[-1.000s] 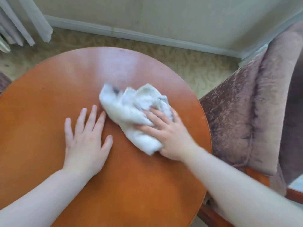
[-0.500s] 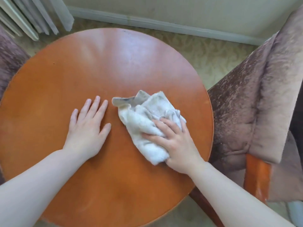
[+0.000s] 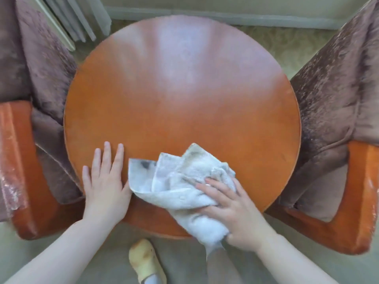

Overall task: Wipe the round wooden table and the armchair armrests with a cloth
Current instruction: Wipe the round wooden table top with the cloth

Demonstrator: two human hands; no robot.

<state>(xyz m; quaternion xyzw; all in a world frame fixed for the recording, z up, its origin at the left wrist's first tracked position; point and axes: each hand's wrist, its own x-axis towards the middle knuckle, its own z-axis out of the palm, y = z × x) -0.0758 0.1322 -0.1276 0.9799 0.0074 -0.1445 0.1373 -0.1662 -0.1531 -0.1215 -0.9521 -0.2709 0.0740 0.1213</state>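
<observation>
The round wooden table (image 3: 180,95) fills the middle of the view, glossy orange-brown. A crumpled white cloth (image 3: 180,181) with grey stains lies on its near edge and hangs slightly over the rim. My right hand (image 3: 231,210) presses down on the cloth's right part, fingers spread over it. Flat on the table, just left of the cloth, rests my left hand (image 3: 104,181), its thumb touching the cloth's edge. Wooden armrests of two armchairs show at the left (image 3: 18,171) and right (image 3: 361,191).
Brown velvet armchairs (image 3: 332,95) stand close against the table on both sides. A curtain (image 3: 69,19) hangs at the back left, a wall with a baseboard (image 3: 225,15) behind. A foot in a yellow slipper (image 3: 145,261) is on the carpet below the table's edge.
The cloth and my right hand slid toward me, to the table's near edge. My left hand drew back to the near edge too. The view shifted back, showing both armchairs.
</observation>
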